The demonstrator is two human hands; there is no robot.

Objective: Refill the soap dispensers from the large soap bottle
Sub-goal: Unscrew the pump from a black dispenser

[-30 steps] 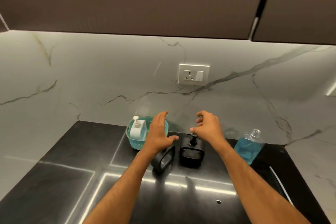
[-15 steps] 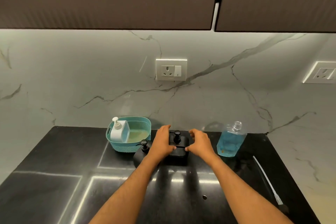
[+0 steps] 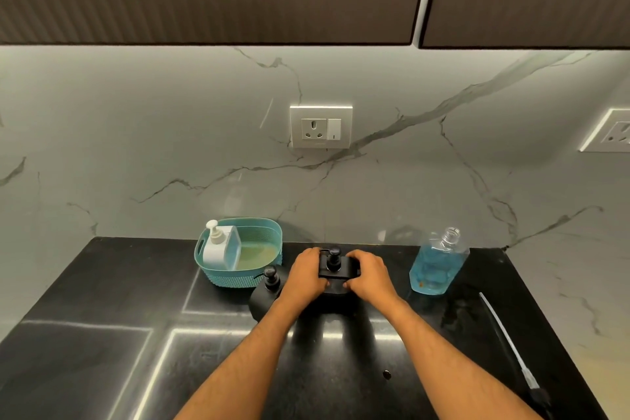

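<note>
Both hands, left and right, grip a black soap dispenser on the bench; uncapped blue soap bottle nearby.

view: head, single wide-angle | from: above the near edge of the black worktop | facing: forward and down, toward the marble wall (cabinets overhead) | range: near, both forearms reach in from below

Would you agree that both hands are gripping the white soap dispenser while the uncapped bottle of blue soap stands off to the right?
Not quite. In the head view both the left hand and the right hand grip the black soap dispenser; the white soap dispenser sits untouched in the teal basket. The uncapped bottle of blue soap does stand to the right.
</note>
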